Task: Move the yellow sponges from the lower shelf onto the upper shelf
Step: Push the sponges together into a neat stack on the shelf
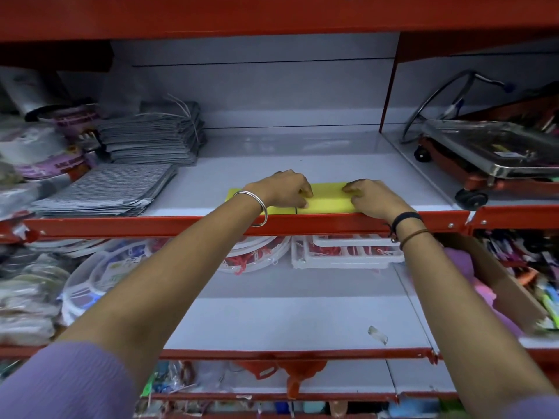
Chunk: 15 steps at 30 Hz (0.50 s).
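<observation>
Two yellow sponges lie side by side at the front edge of the upper shelf (332, 223), touching at a dark seam. The left sponge (233, 195) is mostly hidden under my left hand (286, 189). The right sponge (328, 196) shows between my hands. My left fingertips are curled and press on the sponges at the seam. My right hand (375, 198) grips the right sponge's right end with bent fingers. No yellow sponge is visible on the white lower shelf (287, 316).
Stacks of grey striped cloths (151, 137) fill the upper shelf's left side. A metal trolley (490, 152) stands behind a divider at right. White plastic racks (348, 252) sit at the back of the lower shelf, with a cardboard box of pink items (472, 273) at right.
</observation>
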Each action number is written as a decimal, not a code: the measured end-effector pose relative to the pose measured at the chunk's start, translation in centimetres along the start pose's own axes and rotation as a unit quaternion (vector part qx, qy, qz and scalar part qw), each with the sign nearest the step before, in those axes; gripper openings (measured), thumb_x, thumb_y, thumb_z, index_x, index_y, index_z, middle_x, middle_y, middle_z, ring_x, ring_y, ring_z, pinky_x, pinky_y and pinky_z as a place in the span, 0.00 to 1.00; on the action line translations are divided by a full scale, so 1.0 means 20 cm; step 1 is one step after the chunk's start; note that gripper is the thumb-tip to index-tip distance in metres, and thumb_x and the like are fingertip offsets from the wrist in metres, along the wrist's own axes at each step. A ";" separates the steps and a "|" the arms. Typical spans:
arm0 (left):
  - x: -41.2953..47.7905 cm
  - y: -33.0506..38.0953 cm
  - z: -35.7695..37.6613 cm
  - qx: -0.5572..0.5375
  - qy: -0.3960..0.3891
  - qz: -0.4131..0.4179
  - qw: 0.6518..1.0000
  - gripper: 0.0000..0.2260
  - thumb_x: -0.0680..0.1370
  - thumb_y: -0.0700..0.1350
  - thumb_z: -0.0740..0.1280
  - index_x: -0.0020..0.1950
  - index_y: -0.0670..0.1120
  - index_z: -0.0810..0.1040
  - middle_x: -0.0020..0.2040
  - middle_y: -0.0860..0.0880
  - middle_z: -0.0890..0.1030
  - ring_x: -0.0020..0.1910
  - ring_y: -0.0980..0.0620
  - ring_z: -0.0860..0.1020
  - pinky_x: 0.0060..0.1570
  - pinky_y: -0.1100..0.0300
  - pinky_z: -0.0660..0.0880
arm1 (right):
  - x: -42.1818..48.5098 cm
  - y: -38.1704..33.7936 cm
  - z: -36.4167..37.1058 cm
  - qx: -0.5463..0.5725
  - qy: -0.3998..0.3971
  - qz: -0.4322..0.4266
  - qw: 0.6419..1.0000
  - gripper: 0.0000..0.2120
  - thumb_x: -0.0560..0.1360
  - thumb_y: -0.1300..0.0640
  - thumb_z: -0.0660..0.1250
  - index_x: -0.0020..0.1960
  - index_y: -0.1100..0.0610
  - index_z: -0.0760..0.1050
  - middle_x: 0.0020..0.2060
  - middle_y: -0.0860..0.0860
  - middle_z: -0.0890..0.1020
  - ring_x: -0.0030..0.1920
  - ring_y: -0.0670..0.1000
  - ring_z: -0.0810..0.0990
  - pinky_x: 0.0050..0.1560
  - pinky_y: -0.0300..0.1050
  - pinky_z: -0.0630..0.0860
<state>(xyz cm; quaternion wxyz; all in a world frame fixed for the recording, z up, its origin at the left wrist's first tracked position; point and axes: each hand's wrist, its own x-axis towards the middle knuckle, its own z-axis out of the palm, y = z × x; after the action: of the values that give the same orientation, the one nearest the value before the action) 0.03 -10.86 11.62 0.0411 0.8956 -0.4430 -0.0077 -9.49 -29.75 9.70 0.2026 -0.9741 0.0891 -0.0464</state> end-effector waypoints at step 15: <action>-0.09 0.03 0.03 -0.029 0.018 -0.002 0.999 0.16 0.77 0.44 0.65 0.64 0.45 0.75 0.65 0.48 0.76 0.65 0.48 0.71 0.66 0.54 0.67 | -0.09 -0.02 0.02 0.028 0.002 -0.009 1.000 0.22 0.75 0.65 0.57 0.68 0.56 0.71 0.71 0.54 0.71 0.71 0.55 0.66 0.72 0.45 0.60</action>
<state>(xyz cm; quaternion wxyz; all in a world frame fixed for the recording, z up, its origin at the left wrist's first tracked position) -1.46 -9.84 11.12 0.0752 0.8946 -0.4404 -0.0041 -11.17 -28.90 9.46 0.2293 -0.9687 0.0794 -0.0529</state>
